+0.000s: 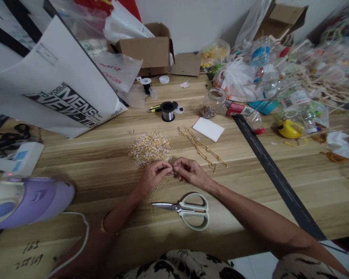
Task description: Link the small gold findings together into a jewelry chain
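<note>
My left hand (156,175) and my right hand (190,171) meet fingertip to fingertip at the middle of the table. Both are closed in a pinch, and whatever lies between the fingers is too small to name. Just beyond my left hand is a heaped pile of fine gold and silver chain (151,147). A short piece of thin chain (162,186) lies below the fingertips. Nearer my body, white-handled scissors (182,209) rest with blades pointing left. Past my right hand, gold beaded chains (202,149) are laid out on the wood.
A spool of silver wire (168,112), a jar of beads (212,104) and a white card (208,129) stand farther back. A dark metal strip (276,174) crosses the right side, before piled bottles and bags. A paper bag (69,85) and purple appliance (37,199) are left.
</note>
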The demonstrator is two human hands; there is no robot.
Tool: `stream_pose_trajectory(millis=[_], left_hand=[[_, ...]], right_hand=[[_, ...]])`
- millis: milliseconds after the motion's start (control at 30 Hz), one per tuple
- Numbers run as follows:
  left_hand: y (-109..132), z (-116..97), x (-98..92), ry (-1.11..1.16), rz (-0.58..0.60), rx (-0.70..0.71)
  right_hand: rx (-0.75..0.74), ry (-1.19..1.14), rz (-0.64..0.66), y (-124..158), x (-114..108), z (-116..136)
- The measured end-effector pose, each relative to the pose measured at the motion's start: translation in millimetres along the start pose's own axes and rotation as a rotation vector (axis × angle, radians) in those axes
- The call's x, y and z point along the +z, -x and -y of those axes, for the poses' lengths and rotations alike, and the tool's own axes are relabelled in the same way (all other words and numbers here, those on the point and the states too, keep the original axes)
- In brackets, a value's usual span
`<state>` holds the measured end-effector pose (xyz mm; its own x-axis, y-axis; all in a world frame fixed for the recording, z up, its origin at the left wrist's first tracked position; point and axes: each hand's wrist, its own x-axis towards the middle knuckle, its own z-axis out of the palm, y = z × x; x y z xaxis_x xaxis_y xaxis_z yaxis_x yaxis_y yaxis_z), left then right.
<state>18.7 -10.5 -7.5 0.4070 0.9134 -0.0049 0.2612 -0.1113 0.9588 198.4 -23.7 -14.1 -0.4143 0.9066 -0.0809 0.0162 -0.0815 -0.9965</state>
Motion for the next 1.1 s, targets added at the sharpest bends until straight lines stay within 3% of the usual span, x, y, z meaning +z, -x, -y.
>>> stream_pose_trajectory(millis=[133, 267, 1100], left_hand=[[-0.8, -4.6, -2.3, -0.181, -0.032, 0.132], [-2.3, -8.1, -4.0, -0.218, -0.052, 0.238], [-3.0, -8.5, -3.1, -0.192, -0.062, 0.233]], right_hand=[[-0.002, -0.055, -0.02, -0.4, 0.6, -1.1], [-0.012, -0.083, -0.026, -0.6, 1.1, -1.1], [-0.114, 0.025, 0.054, 0.4, 0.2, -1.2]])
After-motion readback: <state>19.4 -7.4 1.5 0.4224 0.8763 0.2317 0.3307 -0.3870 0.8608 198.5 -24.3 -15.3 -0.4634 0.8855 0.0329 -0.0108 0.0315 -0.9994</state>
